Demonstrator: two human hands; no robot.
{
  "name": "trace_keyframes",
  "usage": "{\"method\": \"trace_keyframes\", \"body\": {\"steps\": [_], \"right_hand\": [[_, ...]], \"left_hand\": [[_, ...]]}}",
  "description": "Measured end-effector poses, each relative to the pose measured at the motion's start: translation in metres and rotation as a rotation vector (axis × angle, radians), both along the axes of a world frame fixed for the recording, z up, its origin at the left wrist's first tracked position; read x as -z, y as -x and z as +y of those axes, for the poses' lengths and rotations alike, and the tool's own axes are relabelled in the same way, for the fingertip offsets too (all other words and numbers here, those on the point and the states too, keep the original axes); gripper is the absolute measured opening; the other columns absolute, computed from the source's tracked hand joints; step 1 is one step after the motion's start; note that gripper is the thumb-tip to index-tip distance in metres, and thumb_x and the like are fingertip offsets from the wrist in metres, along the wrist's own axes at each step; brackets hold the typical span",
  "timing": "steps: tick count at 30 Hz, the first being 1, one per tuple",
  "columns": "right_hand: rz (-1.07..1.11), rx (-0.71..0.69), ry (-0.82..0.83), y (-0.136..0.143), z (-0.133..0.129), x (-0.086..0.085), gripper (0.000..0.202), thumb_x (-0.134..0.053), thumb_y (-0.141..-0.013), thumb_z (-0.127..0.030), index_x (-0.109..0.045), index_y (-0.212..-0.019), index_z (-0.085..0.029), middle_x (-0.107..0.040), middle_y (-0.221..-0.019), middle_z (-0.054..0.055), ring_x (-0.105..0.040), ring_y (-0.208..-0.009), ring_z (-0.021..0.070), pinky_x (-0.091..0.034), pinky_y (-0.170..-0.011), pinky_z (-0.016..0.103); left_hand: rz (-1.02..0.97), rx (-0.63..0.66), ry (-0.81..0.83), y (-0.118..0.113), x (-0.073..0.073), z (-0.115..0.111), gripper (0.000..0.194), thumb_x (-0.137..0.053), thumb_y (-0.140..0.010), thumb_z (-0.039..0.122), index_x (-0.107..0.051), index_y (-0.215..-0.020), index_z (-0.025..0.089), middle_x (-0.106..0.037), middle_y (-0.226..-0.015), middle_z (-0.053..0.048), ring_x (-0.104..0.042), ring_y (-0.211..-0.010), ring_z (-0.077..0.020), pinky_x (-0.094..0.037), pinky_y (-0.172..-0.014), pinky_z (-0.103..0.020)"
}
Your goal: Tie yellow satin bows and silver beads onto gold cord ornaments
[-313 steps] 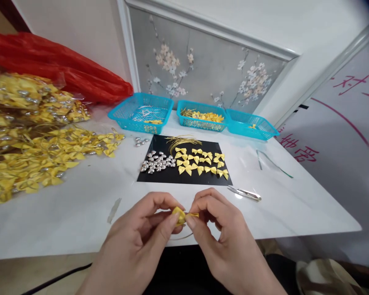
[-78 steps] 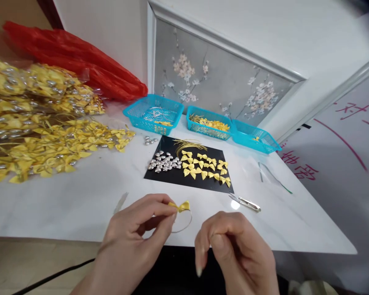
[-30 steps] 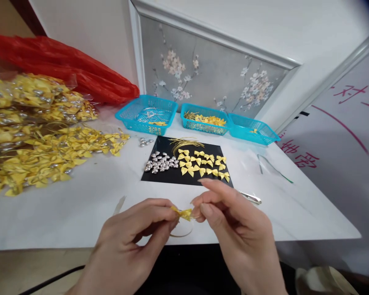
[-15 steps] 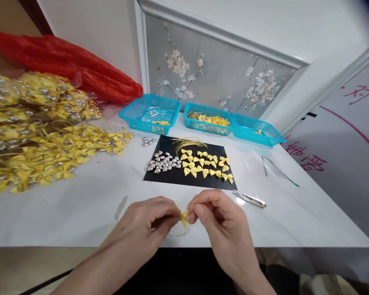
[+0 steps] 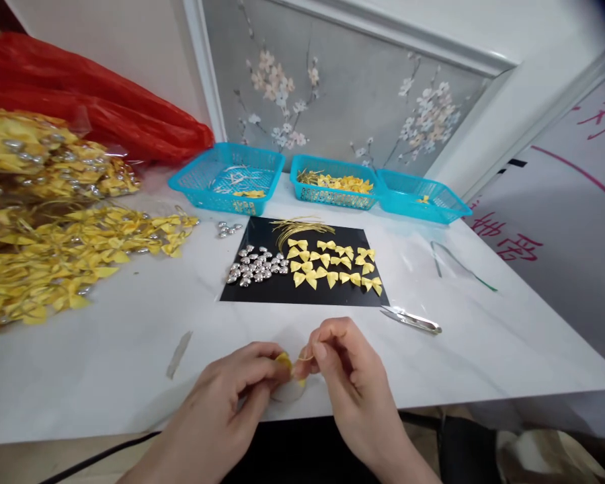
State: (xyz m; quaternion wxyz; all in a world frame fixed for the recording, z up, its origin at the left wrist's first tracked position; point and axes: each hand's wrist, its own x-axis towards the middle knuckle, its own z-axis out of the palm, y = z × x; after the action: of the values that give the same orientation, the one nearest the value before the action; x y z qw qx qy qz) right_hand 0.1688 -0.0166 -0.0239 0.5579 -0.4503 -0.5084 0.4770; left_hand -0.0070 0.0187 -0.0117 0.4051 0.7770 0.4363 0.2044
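Observation:
Above the near edge of the table, my left hand [image 5: 239,390] pinches a yellow ribbon bow [image 5: 283,360], partly covered by the fingers. My right hand [image 5: 350,376] is closed on a thin gold cord [image 5: 306,357] close beside the bow. A loop of the cord hangs below the fingertips. Past the hands lies a black mat [image 5: 302,296] with silver heart-shaped beads [image 5: 256,265], rows of yellow bows [image 5: 341,261] and a bundle of gold cords [image 5: 302,230]. Thread snips [image 5: 412,320] rest right of the mat.
Three blue baskets [image 5: 216,200] stand along the back, holding bows, cords and white strips. At left lies a heap of finished yellow bow strings [image 5: 81,262] beside a red bag [image 5: 105,101]. A few beads [image 5: 228,229] sit off the mat. A green strip [image 5: 464,265] lies right.
The view has shifted slightly. My right fingers have drawn the cord up, so a strand now shows between them and the bow. The bow sits deeper in my left fingers.

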Motion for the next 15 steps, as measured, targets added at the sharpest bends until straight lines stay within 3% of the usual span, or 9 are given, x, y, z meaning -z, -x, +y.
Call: {"method": "trace_keyframes", "body": {"steps": [7, 11, 15], "right_hand": [[0.19, -0.05, -0.05, -0.0009, -0.001, -0.0015, 0.017, -0.05, -0.104, -0.034, -0.053, -0.094, -0.021, -0.063, -0.081, 0.001, -0.064, -0.076, 0.0141, -0.052, -0.073, 0.027], [0.336, -0.041, -0.011, -0.0036, -0.0002, 0.0, 0.021, -0.053, -0.103, -0.038, -0.052, -0.091, -0.021, -0.06, -0.079, 0.0, -0.061, -0.073, 0.0136, -0.05, -0.071, 0.028], [0.318, -0.015, -0.012, -0.0045, -0.0015, -0.0018, 0.019, -0.054, -0.102, -0.036, -0.053, -0.091, -0.021, -0.061, -0.079, 0.0, -0.06, -0.074, 0.0121, -0.051, -0.071, 0.025]], "left_hand": [[-0.141, 0.001, 0.197, -0.0072, -0.0108, 0.004, 0.027, -0.046, -0.09, 0.019, -0.069, -0.076, 0.024, -0.07, -0.076, 0.001, -0.067, -0.074, -0.0177, -0.054, -0.07, -0.027], [-0.254, -0.061, 0.301, -0.0063, -0.0104, 0.0029, 0.026, -0.049, -0.092, 0.026, -0.074, -0.084, 0.026, -0.074, -0.086, -0.002, -0.068, -0.082, -0.0205, -0.055, -0.078, -0.03], [-0.333, -0.063, 0.45, -0.0072, -0.0098, -0.0014, 0.032, -0.049, -0.096, 0.042, -0.074, -0.087, 0.024, -0.071, -0.089, -0.006, -0.067, -0.086, -0.0231, -0.059, -0.078, -0.033]]}}
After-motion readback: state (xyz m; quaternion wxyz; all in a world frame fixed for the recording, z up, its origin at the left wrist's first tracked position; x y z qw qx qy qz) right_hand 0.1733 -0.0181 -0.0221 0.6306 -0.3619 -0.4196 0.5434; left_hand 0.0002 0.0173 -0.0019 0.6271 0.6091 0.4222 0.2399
